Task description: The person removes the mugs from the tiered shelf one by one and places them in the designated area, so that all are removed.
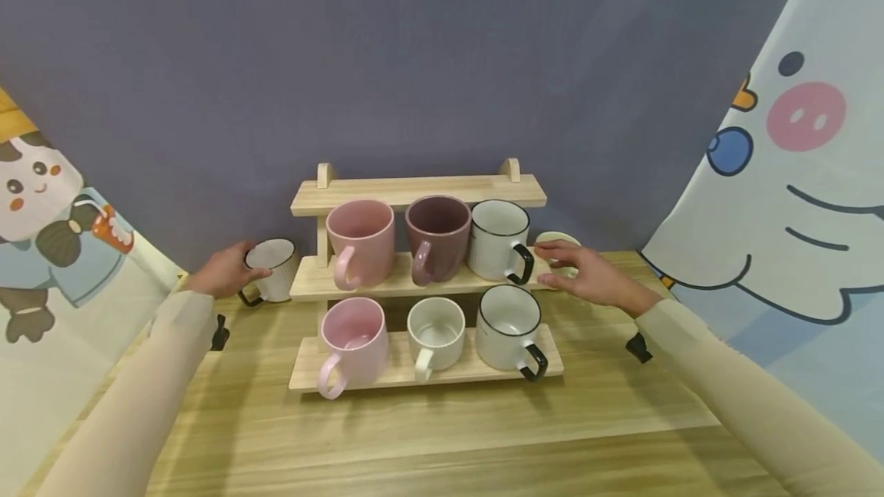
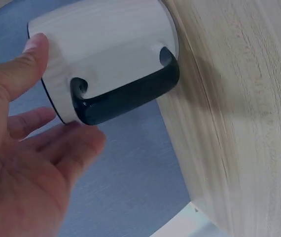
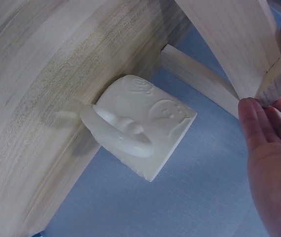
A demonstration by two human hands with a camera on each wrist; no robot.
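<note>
On the left, a white mug (image 1: pixel 281 276) with a black rim and a black handle (image 2: pixel 130 96) stands beside the wooden shelf (image 1: pixel 421 192). My left hand (image 1: pixel 222 270) grips this mug near its rim, the thumb (image 2: pixel 36 52) on its wall and the bent fingers on the other side. At the shelf's right end, my right hand (image 1: pixel 587 273) pinches the board's corner (image 3: pixel 263 96) with its fingertips; part of the thumb is hidden. Just behind that hand stands a cream mug (image 3: pixel 140 121) with a raised animal pattern, mostly covered in the head view.
The middle board holds a pink mug (image 1: pixel 361 240), a plum mug (image 1: pixel 438 232) and a black-rimmed white mug (image 1: pixel 497 240). On the bottom board are a light pink mug (image 1: pixel 355 340), a cream mug (image 1: pixel 436 332) and another black-rimmed mug (image 1: pixel 507 328). A grey backdrop (image 1: pixel 414 60) rises behind.
</note>
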